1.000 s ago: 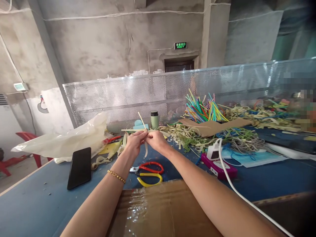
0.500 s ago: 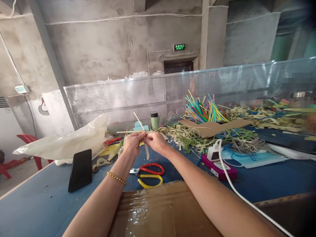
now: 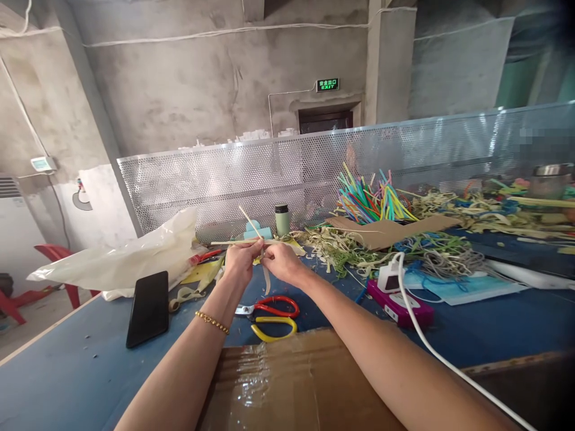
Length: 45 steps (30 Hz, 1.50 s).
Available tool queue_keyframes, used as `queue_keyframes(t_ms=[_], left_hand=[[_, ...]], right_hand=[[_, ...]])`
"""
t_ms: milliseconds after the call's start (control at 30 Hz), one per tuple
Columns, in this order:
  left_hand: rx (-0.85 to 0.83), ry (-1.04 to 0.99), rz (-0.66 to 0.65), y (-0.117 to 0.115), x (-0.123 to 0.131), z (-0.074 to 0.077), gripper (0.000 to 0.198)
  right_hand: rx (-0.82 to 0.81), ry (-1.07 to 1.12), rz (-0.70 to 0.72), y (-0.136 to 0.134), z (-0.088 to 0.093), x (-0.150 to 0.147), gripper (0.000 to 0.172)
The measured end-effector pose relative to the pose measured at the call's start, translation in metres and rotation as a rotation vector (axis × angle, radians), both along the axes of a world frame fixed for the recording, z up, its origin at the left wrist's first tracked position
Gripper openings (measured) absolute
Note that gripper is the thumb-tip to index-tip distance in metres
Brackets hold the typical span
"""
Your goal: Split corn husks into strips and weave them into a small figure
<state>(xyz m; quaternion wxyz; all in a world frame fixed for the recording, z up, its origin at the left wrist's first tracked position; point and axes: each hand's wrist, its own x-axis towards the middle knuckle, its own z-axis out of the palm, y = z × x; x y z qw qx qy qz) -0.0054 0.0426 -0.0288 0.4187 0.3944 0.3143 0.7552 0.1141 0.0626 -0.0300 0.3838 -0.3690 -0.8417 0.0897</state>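
Pale flat strips cross between my two hands above the blue table; one points up and left, one lies level to the left, and one hangs down below the fingers. My left hand is closed on the strips where they meet. Close against it on the right, my right hand is closed too, pinching the strips near the crossing. Its fingertips are partly hidden. Nearer to me on the table lie scissors with one red and one yellow handle.
A cardboard box is in front of me. Left are a black phone and a plastic bag. Right are a purple power strip with a white cable, a blue mask and colourful stems. A green bottle stands behind.
The upward strip has tilted slightly further left. My right hand's fingers have shifted slightly down and remain beside the left hand.
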Motion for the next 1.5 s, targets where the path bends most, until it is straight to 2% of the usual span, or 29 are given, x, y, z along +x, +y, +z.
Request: queue_keyframes(t_ms=[100,167,300,367,433,500,567,667,733,933,1167,1300,1500], left_hand=[[0.006,0.015,0.01,0.001,-0.001,-0.001,0.033],[0.017,0.072,0.03,0.002,-0.003,-0.002,0.033],[0.026,0.216,0.074,0.004,-0.007,-0.004,0.033],[0.02,0.259,0.023,0.002,-0.007,-0.004,0.033],[0.014,0.281,-0.057,0.0,-0.004,-0.004,0.033],[0.006,0.298,-0.112,-0.003,0.001,-0.003,0.032],[0.009,0.328,-0.157,-0.005,0.005,-0.001,0.031],[0.01,0.375,-0.201,-0.009,0.009,0.001,0.032],[0.001,0.401,-0.209,-0.011,0.01,0.003,0.031],[-0.053,0.407,-0.134,-0.015,0.012,0.005,0.016],[0.002,0.445,-0.079,-0.013,0.013,0.004,0.029],[-0.019,0.456,-0.018,-0.013,0.014,0.005,0.033],[-0.031,0.513,0.041,-0.014,0.016,0.006,0.032]], right_hand=[[-0.003,-0.011,-0.02,0.002,-0.003,-0.001,0.019],[-0.015,-0.026,0.016,0.001,-0.001,0.003,0.023],[-0.05,0.001,0.155,-0.002,0.016,0.018,0.042],[-0.032,0.144,0.085,0.002,0.026,0.026,0.042],[0.036,0.251,-0.043,0.009,0.031,0.032,0.033],[0.055,0.277,-0.078,0.017,0.03,0.034,0.024],[-0.017,0.305,0.009,0.023,0.025,0.035,0.023],[-0.222,0.402,0.19,0.027,0.017,0.034,0.022],[-0.314,0.448,0.259,0.026,0.015,0.033,0.018],[-0.43,0.556,0.281,0.022,0.018,0.031,0.017],[-0.501,0.603,0.297,0.016,0.02,0.03,0.023],[-0.468,0.581,0.327,0.019,0.017,0.031,0.021],[-0.424,0.626,0.277,0.023,0.013,0.029,0.018]])
